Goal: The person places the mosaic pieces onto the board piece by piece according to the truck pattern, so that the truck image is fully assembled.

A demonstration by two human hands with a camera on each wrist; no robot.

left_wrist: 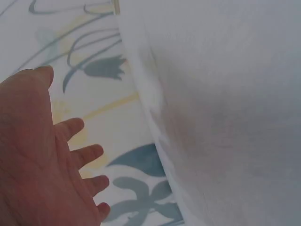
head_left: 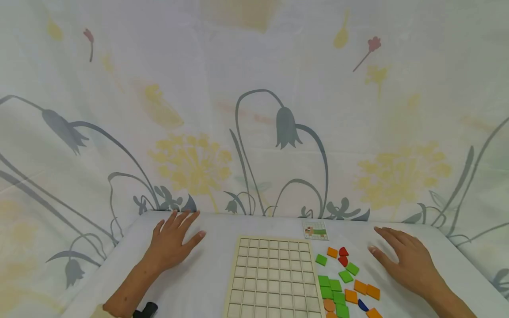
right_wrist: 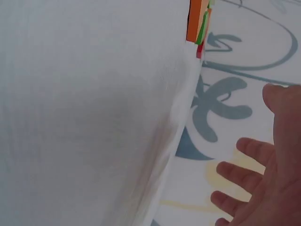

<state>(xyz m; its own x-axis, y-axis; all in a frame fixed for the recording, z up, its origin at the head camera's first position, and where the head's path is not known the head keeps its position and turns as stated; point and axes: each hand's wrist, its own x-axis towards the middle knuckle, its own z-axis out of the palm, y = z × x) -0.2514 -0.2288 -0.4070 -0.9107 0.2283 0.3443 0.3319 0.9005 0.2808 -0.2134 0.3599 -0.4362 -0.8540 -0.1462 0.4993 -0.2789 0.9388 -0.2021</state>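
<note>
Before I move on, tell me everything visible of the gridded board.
The gridded board is pale cream, wood-like in look, with a narrow border and thin dividers forming square cells. No piece sits in the cells in view. It lies flat on the white tabletop between the left hand and the right hand, neither touching it. The head view cuts off its near edge. Green pieces lie close by its right side; whether any touches it is unclear.

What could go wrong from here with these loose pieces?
The right hand is near the loose pieces, so a low sweep might scatter them. Green tiles lie close to the right edge of the grid board; bumping it could shift them. Some pieces are cut off by the bottom of the head view, so one might be overlooked.
</note>
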